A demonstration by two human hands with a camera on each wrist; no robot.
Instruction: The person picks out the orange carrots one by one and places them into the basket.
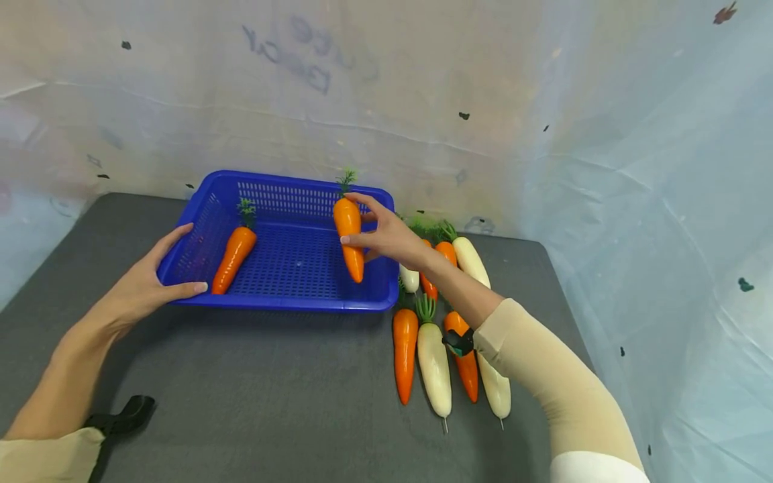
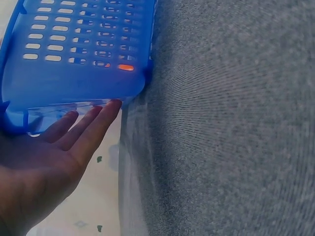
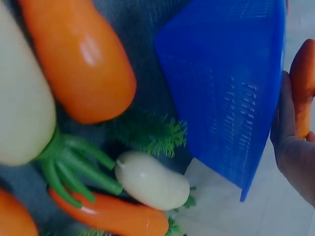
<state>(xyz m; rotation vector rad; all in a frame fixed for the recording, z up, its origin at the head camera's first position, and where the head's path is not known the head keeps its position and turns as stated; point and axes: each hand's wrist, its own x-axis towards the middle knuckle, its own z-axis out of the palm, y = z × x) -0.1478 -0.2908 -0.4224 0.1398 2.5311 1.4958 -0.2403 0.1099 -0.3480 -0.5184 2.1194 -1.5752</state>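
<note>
A blue plastic basket (image 1: 290, 303) with slotted walls stands on the dark table. My left hand (image 1: 135, 282) holds its left front corner, thumb over the front rim and a finger at the left rim. Other fingers of that hand lie along the outer wall (image 2: 74, 83) in the left wrist view. One orange carrot (image 1: 234, 258) with a green top lies inside at the left. Above the right part of the basket, my right hand (image 1: 389, 231) pinches another carrot (image 1: 348, 231), its green top up and its tip down. In the right wrist view, this carrot (image 3: 302, 73) is partly cut off.
Right of the basket lie several carrots (image 1: 404, 349) and white radishes (image 1: 433, 369), some partly under my right forearm. A small white radish (image 3: 152, 182) lies near the basket's right end. Plastic sheeting (image 1: 423, 80) hangs behind the grey table (image 1: 272, 402).
</note>
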